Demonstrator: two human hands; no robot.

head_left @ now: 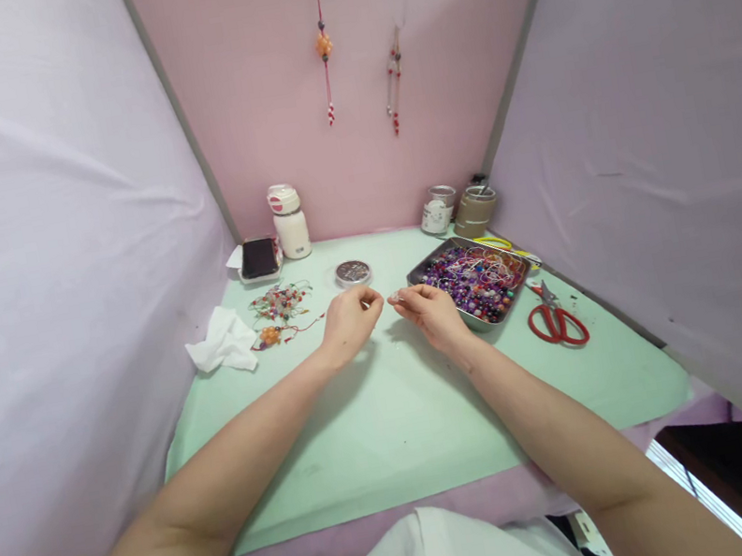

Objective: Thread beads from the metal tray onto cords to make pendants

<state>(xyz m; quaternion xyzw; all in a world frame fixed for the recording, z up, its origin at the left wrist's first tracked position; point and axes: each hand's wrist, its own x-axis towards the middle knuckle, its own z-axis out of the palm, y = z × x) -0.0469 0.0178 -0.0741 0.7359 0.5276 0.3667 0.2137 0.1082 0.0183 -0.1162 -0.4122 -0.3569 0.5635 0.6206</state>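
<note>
My left hand [353, 323] is raised over the middle of the table, its thumb and forefinger pinched; what they hold is too small to make out. Facing it a short gap away, my right hand [435, 313] pinches a small clear bead [394, 297] at its fingertips. An orange beaded ball [271, 336] with red cord lies left of my left hand; the cord's end runs close to that wrist. Right behind my right hand, a metal tray [485, 325] holds many purple and mixed beads with tangled thread [493, 265]. A round dish [353, 272] of small dark pieces sits beyond my hands.
Red-handled scissors [556, 323] lie at right, yellow-handled ones [494, 242] behind the tray. Strung beads [281, 302] and a white tissue [223, 341] lie left. A white bottle [292, 229], a phone [260, 258] and jars [438, 212] stand along the back. Beaded pendants [323, 45] hang behind.
</note>
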